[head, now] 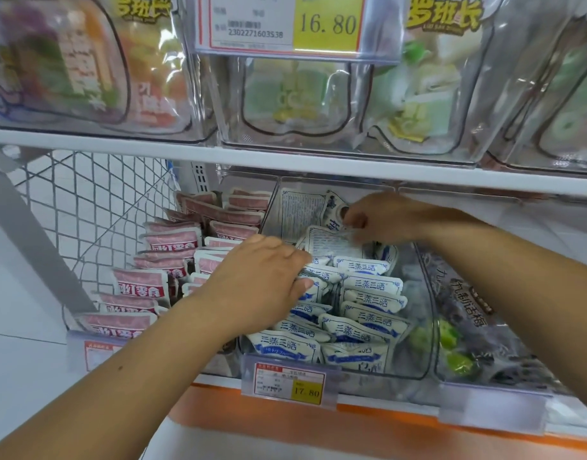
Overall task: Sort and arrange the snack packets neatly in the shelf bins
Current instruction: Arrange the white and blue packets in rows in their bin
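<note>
A clear middle bin (418,366) on the lower shelf holds several white-and-blue snack packets (368,293) standing in rows. My left hand (262,280) reaches into the bin's left side, its fingers pushed among the packets in the left row; the fingertips are hidden. My right hand (385,220) is at the back of the bin and pinches the top edge of a white packet (332,242) lying with its printed back up. More packets (298,207) lean against the bin's back left wall.
The bin to the left holds pink-and-white packets (142,283) in rows. A right bin holds dark packets (468,313) with green pieces. The upper shelf edge (285,161) hangs just above my hands, carrying clear bins. Price tags (290,381) clip onto the lower shelf front.
</note>
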The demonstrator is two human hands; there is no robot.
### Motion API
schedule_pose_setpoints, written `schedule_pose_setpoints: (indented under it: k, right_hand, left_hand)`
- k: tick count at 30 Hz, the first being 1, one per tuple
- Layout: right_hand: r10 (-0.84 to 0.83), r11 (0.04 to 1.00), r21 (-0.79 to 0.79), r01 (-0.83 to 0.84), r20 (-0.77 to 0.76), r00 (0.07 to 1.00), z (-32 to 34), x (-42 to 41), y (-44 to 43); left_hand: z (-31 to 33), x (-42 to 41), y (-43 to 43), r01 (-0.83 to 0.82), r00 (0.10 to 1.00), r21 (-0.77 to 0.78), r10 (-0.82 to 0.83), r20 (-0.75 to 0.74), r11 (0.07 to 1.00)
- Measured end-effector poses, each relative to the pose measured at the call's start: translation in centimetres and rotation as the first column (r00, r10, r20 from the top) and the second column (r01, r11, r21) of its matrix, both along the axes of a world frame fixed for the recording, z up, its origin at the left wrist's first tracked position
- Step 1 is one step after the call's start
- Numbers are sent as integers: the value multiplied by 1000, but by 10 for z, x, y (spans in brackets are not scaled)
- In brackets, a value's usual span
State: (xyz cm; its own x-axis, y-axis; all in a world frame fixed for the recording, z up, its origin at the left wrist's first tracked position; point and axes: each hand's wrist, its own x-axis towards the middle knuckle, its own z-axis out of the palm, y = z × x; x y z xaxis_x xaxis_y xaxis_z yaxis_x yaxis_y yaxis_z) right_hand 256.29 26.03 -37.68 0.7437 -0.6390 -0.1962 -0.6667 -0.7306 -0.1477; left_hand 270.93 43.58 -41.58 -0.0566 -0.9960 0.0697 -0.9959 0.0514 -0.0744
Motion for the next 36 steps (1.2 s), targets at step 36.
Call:
schedule_pose_setpoints:
  k: [36]
  right_hand:
    - [35, 998, 45, -48, 255, 966, -12, -19, 33]
  left_hand:
    - [-11, 6, -1, 45, 989, -150, -66, -135, 988]
